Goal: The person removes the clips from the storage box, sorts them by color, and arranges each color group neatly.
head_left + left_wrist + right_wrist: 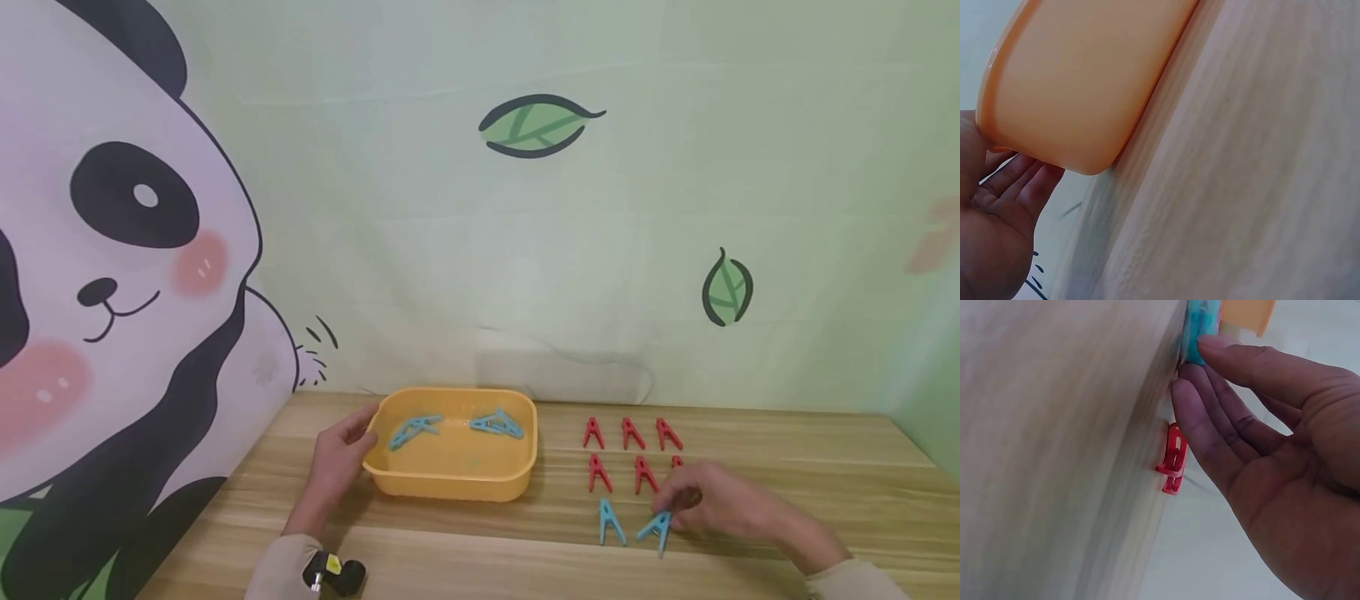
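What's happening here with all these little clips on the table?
A person sits at a wooden table. Their left hand rests against the side of a yellow tub, which has blue clothes pegs lying in it. Their right hand touches a blue peg on the table with its fingertips; another blue peg lies beside it. Behind these, red pegs lie in neat rows.

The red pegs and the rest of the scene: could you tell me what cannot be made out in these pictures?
- Sixth red peg: head view, mostly hidden behind the right hand.
- Blue peg at the fingertips: right wrist view, cut off by the top edge and blurred.
- Yellow tray: left wrist view shows only its outer wall; the contents are hidden.
- Left hand: head view, fingers behind the tray's corner.
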{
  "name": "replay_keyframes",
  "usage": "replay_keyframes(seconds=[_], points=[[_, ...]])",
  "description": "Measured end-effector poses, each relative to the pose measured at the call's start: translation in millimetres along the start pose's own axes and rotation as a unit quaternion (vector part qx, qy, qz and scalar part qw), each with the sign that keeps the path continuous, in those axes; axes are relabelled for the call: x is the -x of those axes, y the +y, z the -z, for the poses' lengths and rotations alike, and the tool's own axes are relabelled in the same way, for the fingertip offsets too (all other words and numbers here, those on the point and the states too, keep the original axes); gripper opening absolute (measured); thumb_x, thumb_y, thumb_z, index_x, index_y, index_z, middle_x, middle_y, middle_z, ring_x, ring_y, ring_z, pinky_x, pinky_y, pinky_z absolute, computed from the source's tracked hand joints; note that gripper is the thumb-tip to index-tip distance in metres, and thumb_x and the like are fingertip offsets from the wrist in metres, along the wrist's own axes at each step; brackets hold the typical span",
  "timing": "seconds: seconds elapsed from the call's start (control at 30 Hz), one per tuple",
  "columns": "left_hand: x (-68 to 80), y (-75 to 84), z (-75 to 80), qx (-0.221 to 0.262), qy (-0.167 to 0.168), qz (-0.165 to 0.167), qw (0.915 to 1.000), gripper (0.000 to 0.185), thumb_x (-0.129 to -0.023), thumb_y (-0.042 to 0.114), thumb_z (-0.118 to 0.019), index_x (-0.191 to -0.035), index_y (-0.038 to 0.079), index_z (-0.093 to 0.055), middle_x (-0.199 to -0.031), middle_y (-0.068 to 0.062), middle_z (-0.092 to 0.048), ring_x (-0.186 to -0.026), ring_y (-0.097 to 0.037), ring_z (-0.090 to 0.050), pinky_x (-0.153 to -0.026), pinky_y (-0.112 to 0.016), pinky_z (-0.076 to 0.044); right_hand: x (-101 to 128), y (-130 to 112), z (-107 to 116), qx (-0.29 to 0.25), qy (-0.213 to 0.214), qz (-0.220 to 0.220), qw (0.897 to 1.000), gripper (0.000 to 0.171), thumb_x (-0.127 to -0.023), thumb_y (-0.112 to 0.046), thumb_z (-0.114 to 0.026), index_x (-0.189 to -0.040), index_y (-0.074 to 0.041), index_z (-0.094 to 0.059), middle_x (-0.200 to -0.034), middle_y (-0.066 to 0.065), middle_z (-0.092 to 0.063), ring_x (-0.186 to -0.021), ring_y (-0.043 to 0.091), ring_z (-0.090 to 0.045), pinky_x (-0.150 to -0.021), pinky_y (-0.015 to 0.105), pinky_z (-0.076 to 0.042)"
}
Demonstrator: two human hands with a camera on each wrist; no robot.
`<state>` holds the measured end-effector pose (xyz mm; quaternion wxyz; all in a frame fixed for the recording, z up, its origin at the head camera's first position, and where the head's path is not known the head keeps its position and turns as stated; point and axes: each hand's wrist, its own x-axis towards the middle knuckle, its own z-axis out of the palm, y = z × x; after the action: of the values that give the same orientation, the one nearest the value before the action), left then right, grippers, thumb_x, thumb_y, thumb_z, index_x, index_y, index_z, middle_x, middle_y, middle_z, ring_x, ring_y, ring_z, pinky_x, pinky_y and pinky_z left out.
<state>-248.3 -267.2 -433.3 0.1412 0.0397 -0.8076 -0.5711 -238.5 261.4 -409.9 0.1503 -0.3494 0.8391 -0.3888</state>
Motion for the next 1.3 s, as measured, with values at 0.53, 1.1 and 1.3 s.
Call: replay_keyframes(seconds=[0.53,1.1,1.3], points=[[0.8,-0.7,-0.1,0.008,0.002,0.004,1.0000,0.046,-0.103,0.002,-0.061,-0.148,-0.005,-0.057,-0.150,-0.024,-0.057,-0.133,-0.041,-0.060,-0.089,-0.014,-0.053,1.5,-10.4,-8.0,0.036,0.032,-0.092,0.995,0.021,-0.090,-0.020,-0.086,-0.092,-0.008,-0.068,-0.081,-0.002,-0.062,-0.072,0.012,-0.054,-0.059,0.023,-0.047],[-0.4,-1.5,0.2,-0.001,0.005,-0.001,1.0000,0.046,-0.102,0.000,-0.060,-0.148,-0.005,-0.058,-0.148,-0.024,-0.059,-0.132,-0.040,-0.061,-0.085,-0.009,-0.050,-5.0,-7.1,-9.6,-0.002,0.038,-0.097,0.995,0.014,-0.095,-0.006,-0.078,-0.106,0.000,-0.072,-0.090,0.001,-0.068,-0.084,0.021,-0.062,-0.068,0.025,-0.055],[-0.7,-1.7,0.5,-0.006,0.007,-0.003,1.0000,0.046,-0.102,0.000,-0.061,-0.147,-0.005,-0.058,-0.147,-0.024,-0.059,-0.131,-0.040,-0.061,-0.085,-0.009,-0.049,-5.7,-4.9,-10.0,-0.005,0.041,-0.098,0.994,0.014,-0.095,-0.005,-0.077,-0.107,0.001,-0.071,-0.090,0.002,-0.068,-0.085,0.022,-0.063,-0.068,0.025,-0.055]])
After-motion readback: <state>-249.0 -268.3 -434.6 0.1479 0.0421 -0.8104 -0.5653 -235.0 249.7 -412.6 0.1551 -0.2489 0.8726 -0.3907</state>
